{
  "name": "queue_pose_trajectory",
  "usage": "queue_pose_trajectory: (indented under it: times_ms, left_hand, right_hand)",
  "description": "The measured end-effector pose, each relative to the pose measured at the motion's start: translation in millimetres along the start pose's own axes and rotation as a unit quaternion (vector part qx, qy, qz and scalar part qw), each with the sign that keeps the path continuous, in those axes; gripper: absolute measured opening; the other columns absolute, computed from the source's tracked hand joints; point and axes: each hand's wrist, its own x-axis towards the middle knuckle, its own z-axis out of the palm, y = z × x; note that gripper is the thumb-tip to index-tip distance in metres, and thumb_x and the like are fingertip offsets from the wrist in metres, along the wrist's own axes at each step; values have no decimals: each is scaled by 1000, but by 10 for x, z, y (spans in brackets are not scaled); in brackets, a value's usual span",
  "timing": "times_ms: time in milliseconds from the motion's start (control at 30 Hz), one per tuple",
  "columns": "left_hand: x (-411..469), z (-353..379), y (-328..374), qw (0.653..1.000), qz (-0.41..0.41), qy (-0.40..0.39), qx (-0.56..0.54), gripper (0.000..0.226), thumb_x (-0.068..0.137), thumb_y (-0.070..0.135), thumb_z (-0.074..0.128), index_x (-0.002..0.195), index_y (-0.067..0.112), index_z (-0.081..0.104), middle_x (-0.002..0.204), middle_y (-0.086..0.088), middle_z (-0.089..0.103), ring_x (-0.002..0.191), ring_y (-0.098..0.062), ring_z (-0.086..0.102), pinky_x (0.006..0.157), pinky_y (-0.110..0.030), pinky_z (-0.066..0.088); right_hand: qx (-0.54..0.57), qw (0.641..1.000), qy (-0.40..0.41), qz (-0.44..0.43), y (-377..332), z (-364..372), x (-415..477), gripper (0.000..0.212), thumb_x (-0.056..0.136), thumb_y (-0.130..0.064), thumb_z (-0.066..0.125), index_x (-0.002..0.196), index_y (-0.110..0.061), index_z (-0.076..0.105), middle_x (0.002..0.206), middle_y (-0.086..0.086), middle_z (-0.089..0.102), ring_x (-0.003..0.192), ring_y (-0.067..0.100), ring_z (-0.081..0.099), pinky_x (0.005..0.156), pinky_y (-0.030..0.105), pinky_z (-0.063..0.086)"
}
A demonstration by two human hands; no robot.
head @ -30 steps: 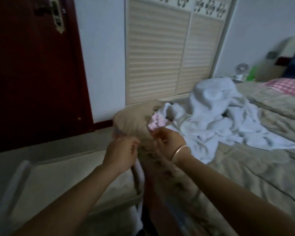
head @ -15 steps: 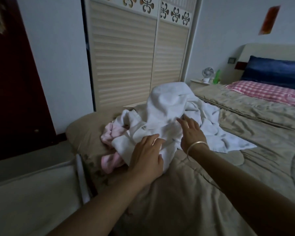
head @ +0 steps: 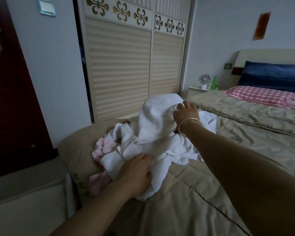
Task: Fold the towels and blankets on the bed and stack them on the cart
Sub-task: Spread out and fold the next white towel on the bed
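Note:
A crumpled heap of white towels (head: 157,132) lies on the near corner of the bed (head: 211,193). A pink towel (head: 103,148) pokes out from under the heap's left side. My right hand (head: 186,111), a bangle on its wrist, grips the raised top of the white heap and lifts it into a peak. My left hand (head: 136,174) rests on the near lower edge of the white cloth with its fingers curled into the fabric. The cart (head: 24,206) shows as a pale flat surface at the lower left, beside the bed's corner.
A louvred wardrobe (head: 131,65) stands behind the bed's foot and a dark red door (head: 10,99) on the left. A blue pillow (head: 271,77) and a pink checked pillow (head: 262,96) lie at the headboard. A small fan (head: 205,80) stands on the nightstand.
My view has swung from the cart to the bed. My right hand has risen from the heap's middle to its top and lifts the cloth. My left hand stays on the near edge.

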Motion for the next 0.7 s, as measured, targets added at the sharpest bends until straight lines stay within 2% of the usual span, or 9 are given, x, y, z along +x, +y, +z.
queue_pose_trajectory:
  times_ms: [67,167,233,300,367,433,533,600,700]
  left_hand:
    - [-13,-37,-6,999,4,33,-9,49,87,35,42,133,20,49,131,3,49,118,-15,49,98,-32,41]
    - [-34,-68,-5,998,13,67,-5,43,91,23,50,134,25,49,136,9,44,124,-11,44,100,-31,40]
    - [-11,-81,3,996,20,85,0,43,92,22,50,135,24,49,139,8,44,127,-12,43,103,-29,38]
    - [-42,-82,10,995,13,101,-3,45,92,20,52,137,22,48,140,6,45,128,-12,42,104,-25,36]
    - [-112,-56,-20,995,9,104,-8,45,92,21,52,138,20,48,141,5,45,128,-13,42,104,-24,33]
    - [-214,-10,-67,994,18,102,-26,44,89,30,48,132,20,50,134,3,49,123,-15,46,101,-20,32]
    - [-255,18,-112,981,48,172,-75,49,84,34,44,132,26,39,134,-8,53,126,-22,46,104,-30,39]
    - [-224,-47,-3,979,37,196,-44,59,89,27,55,144,27,32,152,-8,34,141,-23,32,112,-34,28]
    - [-223,-70,309,975,88,201,35,87,75,30,77,149,19,31,156,-5,29,141,-25,30,112,-35,24]
  right_hand:
    - [42,999,-29,-2,64,43,-16,42,89,-30,59,130,-24,52,139,4,41,133,28,29,106,39,32]
    - [118,991,-66,-16,54,177,-36,88,82,-32,70,150,-21,14,155,7,20,142,31,18,113,44,28]
    - [124,987,-97,-44,14,233,-37,102,83,-29,69,152,-23,-6,153,11,27,141,32,25,113,42,27]
    - [134,982,-120,-47,-97,294,-44,89,86,-24,63,152,-25,4,134,13,51,126,35,46,105,42,37]
    - [155,983,-95,-17,-230,358,-77,56,91,-23,52,143,-22,30,122,13,60,113,35,56,98,43,44]
    - [166,983,-74,4,-305,368,-198,36,95,-23,44,130,-18,42,115,13,63,106,34,59,91,41,47]
    - [158,987,-12,-33,-293,238,-499,30,99,-27,38,124,-16,50,111,12,65,103,32,61,82,36,44]
    - [170,981,15,-90,-272,111,-840,28,99,-28,39,119,-14,54,108,12,66,101,31,62,79,34,44]
    - [247,964,-34,-97,-169,-58,-1420,27,99,-33,37,114,-14,48,105,14,66,97,37,61,73,35,41]
